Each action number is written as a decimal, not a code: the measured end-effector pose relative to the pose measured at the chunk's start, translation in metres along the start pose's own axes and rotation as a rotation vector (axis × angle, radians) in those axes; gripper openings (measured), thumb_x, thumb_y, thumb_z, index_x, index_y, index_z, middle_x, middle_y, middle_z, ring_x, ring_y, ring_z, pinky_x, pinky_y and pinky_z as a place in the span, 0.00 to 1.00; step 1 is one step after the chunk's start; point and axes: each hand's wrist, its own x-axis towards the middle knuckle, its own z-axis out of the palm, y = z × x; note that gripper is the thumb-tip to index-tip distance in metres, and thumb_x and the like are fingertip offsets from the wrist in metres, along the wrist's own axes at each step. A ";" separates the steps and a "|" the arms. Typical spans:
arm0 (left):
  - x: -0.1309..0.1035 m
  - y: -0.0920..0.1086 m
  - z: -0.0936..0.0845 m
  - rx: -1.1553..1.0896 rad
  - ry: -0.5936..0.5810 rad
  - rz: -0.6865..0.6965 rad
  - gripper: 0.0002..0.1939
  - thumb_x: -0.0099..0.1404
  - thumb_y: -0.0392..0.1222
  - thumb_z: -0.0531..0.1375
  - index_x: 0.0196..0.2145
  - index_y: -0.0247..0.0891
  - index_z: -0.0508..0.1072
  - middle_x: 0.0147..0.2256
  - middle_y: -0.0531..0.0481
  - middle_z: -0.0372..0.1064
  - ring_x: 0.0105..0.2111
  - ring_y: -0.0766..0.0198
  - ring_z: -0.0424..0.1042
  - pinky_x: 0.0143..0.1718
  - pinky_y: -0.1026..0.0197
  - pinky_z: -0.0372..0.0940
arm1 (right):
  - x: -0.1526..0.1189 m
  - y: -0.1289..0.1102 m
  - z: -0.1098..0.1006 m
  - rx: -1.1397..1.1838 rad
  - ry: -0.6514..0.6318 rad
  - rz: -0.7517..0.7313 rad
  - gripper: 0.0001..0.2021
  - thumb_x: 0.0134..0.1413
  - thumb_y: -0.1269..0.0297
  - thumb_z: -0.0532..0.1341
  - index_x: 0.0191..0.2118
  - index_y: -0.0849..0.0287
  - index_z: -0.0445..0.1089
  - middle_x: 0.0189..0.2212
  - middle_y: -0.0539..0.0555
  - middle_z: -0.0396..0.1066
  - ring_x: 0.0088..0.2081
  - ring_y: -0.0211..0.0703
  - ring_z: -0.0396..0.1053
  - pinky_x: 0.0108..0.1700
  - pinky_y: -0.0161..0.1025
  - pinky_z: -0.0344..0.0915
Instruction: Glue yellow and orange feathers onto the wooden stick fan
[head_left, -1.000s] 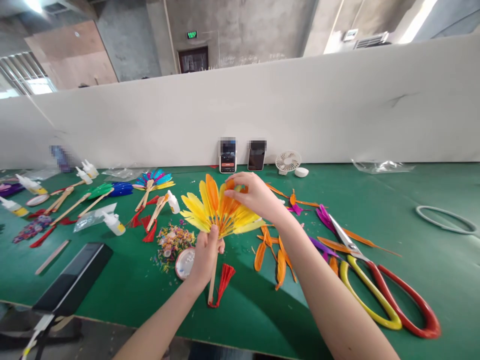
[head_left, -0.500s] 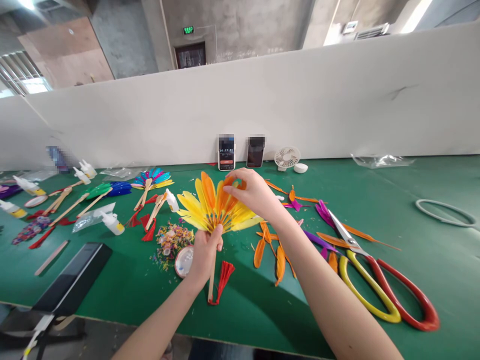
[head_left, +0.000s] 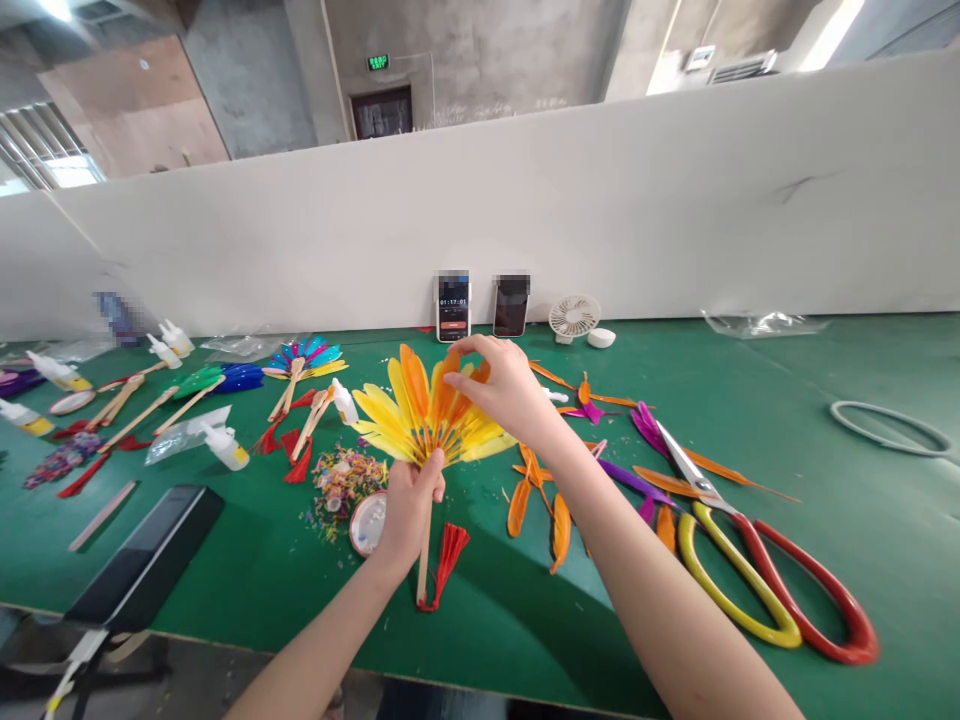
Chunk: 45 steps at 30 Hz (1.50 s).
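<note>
A feather fan (head_left: 397,415) spreads upright above the table, yellow at the sides with orange feathers in its middle. My left hand (head_left: 411,505) is closed round the base of the fan where the wooden handle begins. From the handle's lower end hangs a red tassel (head_left: 451,552). My right hand (head_left: 504,385) reaches over from the right, its thumb and fingers closed on an orange feather (head_left: 444,398) at the fan's top. The fingertips partly cover that feather. Loose orange feathers (head_left: 561,530) lie below my right forearm.
Large scissors (head_left: 709,490) with red and yellow handles lie at right. Left of the fan are colourful scraps (head_left: 341,490), a small dish (head_left: 367,522), a glue bottle (head_left: 225,447) and a finished-looking multicoloured fan (head_left: 304,358). Phones (head_left: 453,308) and a small fan (head_left: 574,318) stand behind.
Almost nothing differs. My right hand and the fan's upper feathers have shifted very slightly left; both hands keep their hold.
</note>
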 end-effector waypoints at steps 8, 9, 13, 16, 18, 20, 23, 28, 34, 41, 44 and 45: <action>0.000 0.002 0.000 0.012 -0.006 -0.002 0.25 0.56 0.55 0.55 0.10 0.39 0.55 0.11 0.57 0.49 0.15 0.70 0.51 0.22 0.63 0.48 | 0.001 0.002 0.003 -0.034 0.019 -0.025 0.01 0.45 0.68 0.59 0.26 0.55 0.65 0.33 0.53 0.71 0.40 0.48 0.66 0.49 0.53 0.55; 0.000 0.003 0.000 0.016 -0.003 -0.004 0.25 0.55 0.55 0.55 0.10 0.39 0.55 0.10 0.57 0.49 0.15 0.70 0.51 0.22 0.63 0.48 | 0.000 0.003 0.004 -0.040 0.026 -0.033 0.01 0.45 0.67 0.59 0.26 0.55 0.65 0.33 0.53 0.71 0.40 0.48 0.66 0.49 0.54 0.55; 0.000 0.005 0.001 0.051 0.010 -0.016 0.25 0.54 0.54 0.56 0.09 0.39 0.55 0.10 0.57 0.49 0.14 0.71 0.52 0.22 0.63 0.50 | 0.000 0.003 0.006 -0.074 0.045 -0.042 0.01 0.46 0.66 0.59 0.28 0.55 0.65 0.33 0.53 0.71 0.41 0.50 0.66 0.49 0.55 0.54; 0.001 0.006 0.001 0.049 0.033 -0.031 0.24 0.53 0.52 0.57 0.10 0.39 0.55 0.10 0.57 0.50 0.14 0.71 0.53 0.22 0.63 0.51 | -0.001 0.001 0.002 -0.023 0.115 -0.042 0.05 0.47 0.64 0.59 0.33 0.55 0.65 0.35 0.55 0.71 0.41 0.50 0.66 0.48 0.53 0.56; 0.002 0.006 0.002 0.012 0.070 -0.034 0.22 0.53 0.51 0.58 0.12 0.39 0.55 0.11 0.58 0.49 0.14 0.71 0.53 0.22 0.64 0.51 | -0.001 -0.001 -0.004 0.041 0.214 -0.042 0.06 0.50 0.64 0.56 0.36 0.56 0.64 0.35 0.55 0.70 0.40 0.48 0.66 0.46 0.50 0.59; 0.003 0.006 0.003 -0.026 0.111 -0.039 0.20 0.52 0.51 0.59 0.14 0.39 0.55 0.11 0.60 0.49 0.14 0.72 0.52 0.20 0.64 0.51 | -0.003 -0.005 -0.013 0.076 0.330 -0.034 0.06 0.52 0.65 0.53 0.37 0.56 0.64 0.35 0.55 0.70 0.40 0.47 0.66 0.43 0.47 0.60; 0.004 0.007 0.003 -0.083 0.147 -0.054 0.19 0.50 0.52 0.60 0.17 0.39 0.57 0.12 0.61 0.49 0.14 0.73 0.52 0.19 0.65 0.50 | -0.007 -0.009 -0.024 0.067 0.475 -0.026 0.06 0.54 0.66 0.51 0.36 0.56 0.64 0.34 0.55 0.69 0.40 0.45 0.66 0.43 0.45 0.60; 0.005 0.007 0.004 -0.147 0.163 -0.084 0.21 0.50 0.54 0.61 0.16 0.39 0.54 0.12 0.61 0.48 0.14 0.74 0.51 0.18 0.66 0.48 | -0.026 -0.005 -0.022 0.004 0.537 -0.066 0.06 0.55 0.67 0.50 0.35 0.56 0.64 0.32 0.55 0.68 0.39 0.45 0.66 0.42 0.46 0.61; 0.005 0.008 0.004 -0.220 0.206 -0.095 0.21 0.47 0.53 0.62 0.17 0.39 0.55 0.12 0.62 0.47 0.13 0.74 0.51 0.17 0.67 0.49 | -0.052 0.010 -0.001 -0.112 0.480 -0.149 0.07 0.53 0.69 0.51 0.35 0.53 0.64 0.31 0.54 0.68 0.36 0.47 0.66 0.40 0.48 0.62; 0.004 0.008 0.004 -0.169 0.165 -0.057 0.19 0.49 0.51 0.62 0.17 0.39 0.56 0.13 0.61 0.49 0.14 0.74 0.52 0.17 0.67 0.50 | -0.063 0.009 0.016 -0.174 0.350 -0.301 0.08 0.53 0.70 0.52 0.36 0.54 0.67 0.33 0.56 0.67 0.39 0.48 0.65 0.43 0.50 0.62; 0.004 0.008 0.004 -0.148 0.161 -0.049 0.17 0.49 0.47 0.62 0.17 0.38 0.57 0.13 0.61 0.50 0.15 0.74 0.52 0.18 0.67 0.49 | -0.067 0.005 0.024 -0.236 0.209 -0.428 0.10 0.55 0.66 0.53 0.39 0.55 0.69 0.38 0.59 0.67 0.45 0.51 0.63 0.45 0.50 0.61; 0.004 0.008 0.004 -0.148 0.158 -0.051 0.17 0.49 0.46 0.62 0.17 0.38 0.57 0.13 0.61 0.50 0.15 0.74 0.52 0.18 0.67 0.49 | -0.068 0.004 0.027 -0.258 0.171 -0.461 0.11 0.55 0.65 0.53 0.41 0.56 0.69 0.40 0.60 0.67 0.47 0.52 0.62 0.46 0.51 0.61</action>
